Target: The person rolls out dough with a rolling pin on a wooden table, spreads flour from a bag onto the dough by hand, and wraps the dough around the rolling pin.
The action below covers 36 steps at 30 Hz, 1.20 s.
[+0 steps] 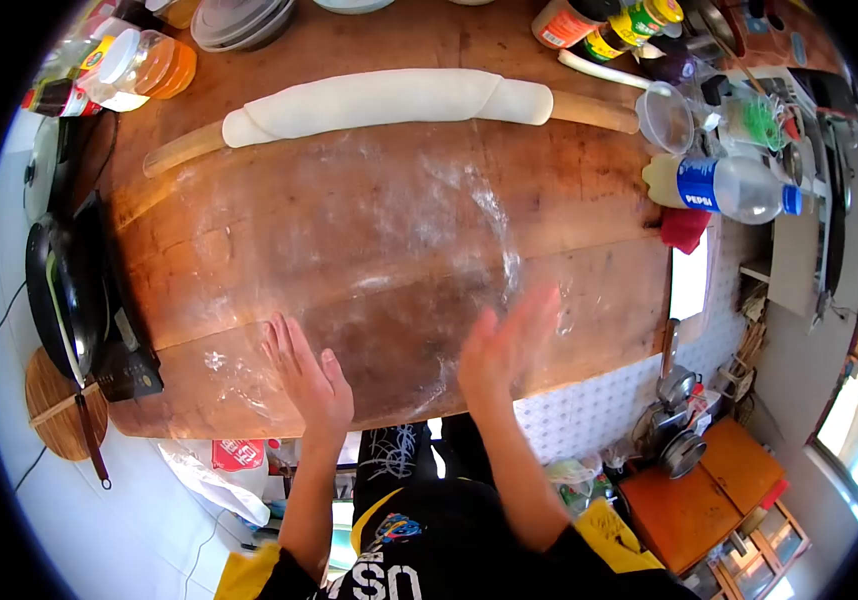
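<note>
A sheet of pale dough (379,103) is wrapped round a long wooden rolling pin (594,111), lying across the far part of the wooden table (349,230). Both bare ends of the pin stick out from the dough. My left hand (311,378) is at the near edge of the table, empty, with its fingers stretched out. To its right, my right hand (507,345) is smeared by motion; its fingers look extended and nothing shows in it. White flour streaks (489,205) mark the wood between the hands and the dough.
A Pepsi bottle (709,187) lies on its side at the right edge, near a clear plastic cup (665,118). Sauce bottles (629,28) stand behind. At the left are an orange-filled jar (149,65) and a black pan (67,300) beside the table.
</note>
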{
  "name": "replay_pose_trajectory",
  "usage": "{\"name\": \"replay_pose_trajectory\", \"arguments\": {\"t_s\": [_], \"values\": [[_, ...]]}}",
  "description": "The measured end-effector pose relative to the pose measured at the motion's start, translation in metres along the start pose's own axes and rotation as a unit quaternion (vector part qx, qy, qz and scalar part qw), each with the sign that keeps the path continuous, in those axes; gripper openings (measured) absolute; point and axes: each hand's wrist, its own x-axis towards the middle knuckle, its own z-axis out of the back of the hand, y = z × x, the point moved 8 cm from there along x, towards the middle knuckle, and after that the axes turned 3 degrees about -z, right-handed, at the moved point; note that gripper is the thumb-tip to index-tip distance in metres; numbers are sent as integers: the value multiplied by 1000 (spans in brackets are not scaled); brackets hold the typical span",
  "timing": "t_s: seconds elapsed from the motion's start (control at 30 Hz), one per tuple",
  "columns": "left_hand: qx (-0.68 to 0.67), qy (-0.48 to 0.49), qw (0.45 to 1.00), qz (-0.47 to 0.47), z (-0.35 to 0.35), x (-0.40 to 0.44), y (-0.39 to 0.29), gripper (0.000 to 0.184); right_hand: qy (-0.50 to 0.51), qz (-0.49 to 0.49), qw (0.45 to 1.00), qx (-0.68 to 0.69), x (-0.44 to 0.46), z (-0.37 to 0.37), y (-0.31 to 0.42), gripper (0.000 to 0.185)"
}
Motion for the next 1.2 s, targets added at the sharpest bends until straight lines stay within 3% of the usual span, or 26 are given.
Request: {"name": "replay_pose_trajectory", "arguments": {"t_s": [0.03, 0.1, 0.13, 0.17, 0.23, 0.3, 0.33, 0.37, 0.4, 0.43, 0.47, 0.5, 0.57, 0.63, 0.7, 0.77, 0.83, 0.87, 0.9, 0.97, 1.03, 1.07, 1.1, 1.17, 1.2], "values": [[-23, -9, 1000, -4, 2, 5, -3, 61, -5, -58, 998, -31, -20, 2, -24, 74], [-23, -22, 999, 31, 1, -33, 24, 63, 20, -56, 994, -89, -44, -18, -7, 71], [74, -43, 985, 150, 4, -64, 69, 63, 33, -49, 989, -136, -50, -32, 4, 69], [169, -67, 947, 264, 2, -87, 110, 64, 38, -49, 989, -132, -35, -42, 22, 69], [236, -68, 927, 283, -12, -92, 127, 65, 107, 53, 993, 2, 4, -65, 79, 70], [172, -24, 955, 241, -32, -38, 68, 68, 100, 108, 987, 68, 13, -70, 79, 69], [106, 27, 978, 175, -36, -5, 32, 70, 71, 143, 979, 129, 14, -60, 78, 69], [104, 21, 979, 176, -36, -3, 34, 70, 107, 199, 969, 105, -8, -58, 62, 68], [10, -6, 993, 118, -35, 0, 28, 70, 142, 254, 953, 80, -42, -48, 44, 66], [-83, -35, 994, 60, -32, 1, 21, 71, 367, 285, 884, -37, -79, -54, 36, 61], [-10, -94, 993, 70, -10, -17, 43, 68, 555, 352, 749, -86, -124, -56, 31, 63], [151, -105, 975, 122, 12, -42, 78, 66, 363, 485, 789, 100, -147, -29, 27, 66], [139, -120, 932, 314, 20, -99, 139, 66, 349, 583, 733, -32, -151, -49, 37, 66], [207, -122, 919, 312, -17, -91, 115, 68, 384, 535, 752, 31, -104, -77, 78, 66], [200, -111, 936, 268, -46, -39, 53, 68, 270, 516, 812, -34, -33, -96, 129, 65], [48, -8, 996, 79, -72, 34, -18, 66, 171, 488, 854, -53, 27, -102, 147, 59], [69, -32, 995, 72, -45, 50, -11, 64, 171, 355, 918, 39, 72, -62, 113, 54], [98, -45, 991, 76, -29, 49, 3, 62, 98, 324, 940, 37, 80, -38, 79, 54], [180, -89, 975, 97, -9, 21, 57, 60, 27, 290, 956, 35, 73, -21, 39, 55], [267, -136, 946, 124, -1, -1, 118, 59, 4, 97, 989, -113, 57, -17, -32, 59], [230, -114, 874, 412, 8, -20, 168, 59, 20, 104, 988, -113, 50, -30, -3, 60], [258, -82, 902, 336, -12, 5, 148, 61, 26, 119, 986, -111, 52, -39, 21, 62], [198, -90, 934, 284, -21, 40, 100, 64, 58, 165, 984, -31, 60, -53, 56, 62], [44, -38, 995, 78, -32, 106, 22, 67, 88, 198, 975, 43, 85, -59, 94, 63], [-58, -44, 993, -88, -27, 134, -13, 69, 56, 285, 956, 26, 99, -56, 115, 64]]}}
